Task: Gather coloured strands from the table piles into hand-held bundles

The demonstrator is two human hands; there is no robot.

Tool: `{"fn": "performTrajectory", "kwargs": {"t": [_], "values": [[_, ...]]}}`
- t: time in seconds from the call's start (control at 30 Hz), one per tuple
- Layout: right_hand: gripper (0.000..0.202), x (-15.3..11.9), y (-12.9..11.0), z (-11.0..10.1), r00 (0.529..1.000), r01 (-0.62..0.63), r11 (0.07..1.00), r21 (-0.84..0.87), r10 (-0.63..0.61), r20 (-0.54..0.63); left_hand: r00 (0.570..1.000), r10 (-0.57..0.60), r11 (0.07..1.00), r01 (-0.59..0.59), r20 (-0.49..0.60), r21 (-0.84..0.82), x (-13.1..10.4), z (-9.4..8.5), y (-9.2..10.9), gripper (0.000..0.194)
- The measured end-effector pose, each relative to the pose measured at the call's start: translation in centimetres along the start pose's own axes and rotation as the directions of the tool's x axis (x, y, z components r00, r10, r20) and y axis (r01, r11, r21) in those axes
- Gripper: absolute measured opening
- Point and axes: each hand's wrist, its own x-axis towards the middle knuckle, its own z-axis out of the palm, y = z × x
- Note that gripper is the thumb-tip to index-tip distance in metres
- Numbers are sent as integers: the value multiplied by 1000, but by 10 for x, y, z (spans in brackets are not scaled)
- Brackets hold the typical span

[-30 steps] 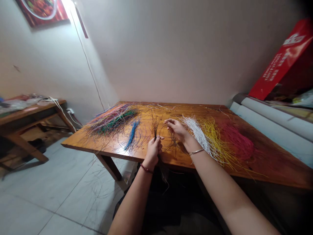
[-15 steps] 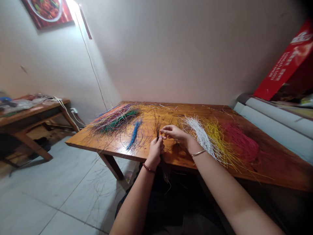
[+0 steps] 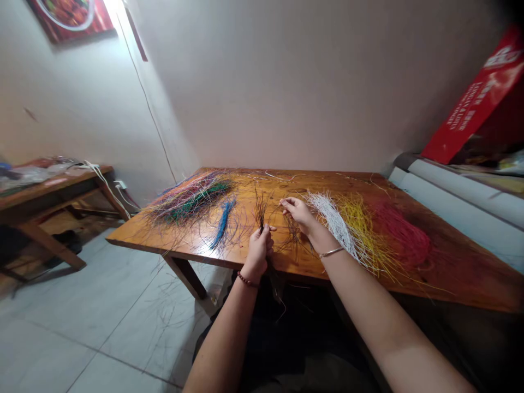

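Room: pale wall (image 3: 286, 87), lit by a bright lamp (image 3: 113, 6) at upper left, a framed food picture (image 3: 69, 16) beside it; tiled floor (image 3: 61, 322) below.

Main surface: one brown wooden table (image 3: 478, 273), glossy, set near the wall.

On the table, from the person's left to right:
– one mixed pile of coloured strands (image 3: 180, 196), with green strands (image 3: 200, 202) along its near side;
– one slim blue bundle (image 3: 223, 224), lying slantwise, stray strands around it;
– some loose dark strands (image 3: 292, 234), beneath the right hand;
– one white bundle (image 3: 335, 224);
– one yellow bundle (image 3: 362, 226), touching the white;
– one pink-red bundle (image 3: 403, 234), just beyond the yellow.

Left hand (image 3: 258, 248): wrist in a red bead bracelet (image 3: 248, 280); fingers curled tight round a dark bundle (image 3: 260, 210), which stands roughly upright above the near part of the table, its tips fanning out at the top.

Right hand (image 3: 298, 213): wrist in a silver bangle (image 3: 331, 252); raised over the table between the dark bundle and the white one, apart from the left hand. Thumb and forefinger meet at the tips; I cannot tell whether a strand lies between them.

Right end: red box (image 3: 466, 109), leaning, above pale rolls (image 3: 454, 194).
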Motion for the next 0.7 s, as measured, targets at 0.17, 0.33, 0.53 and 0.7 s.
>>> {"fn": "performTrajectory", "kwargs": {"t": [0.17,0.33,0.53,0.7], "values": [[29,4,6,-2,971,-49,999,12,50,-233,1000,-4,1000,4,8,-6,0,0,0,38],[20,12,12,-11,869,23,997,79,19,-495,1000,-11,1000,11,-3,-3,-3,0,0,39],[13,14,11,-21,747,80,996,35,-37,-663,1000,-13,999,12,-20,-39,-3,-1,-2,37],[11,15,10,-25,729,58,997,50,-8,-684,999,-21,999,19,-37,-46,-1,0,-3,36]]}}
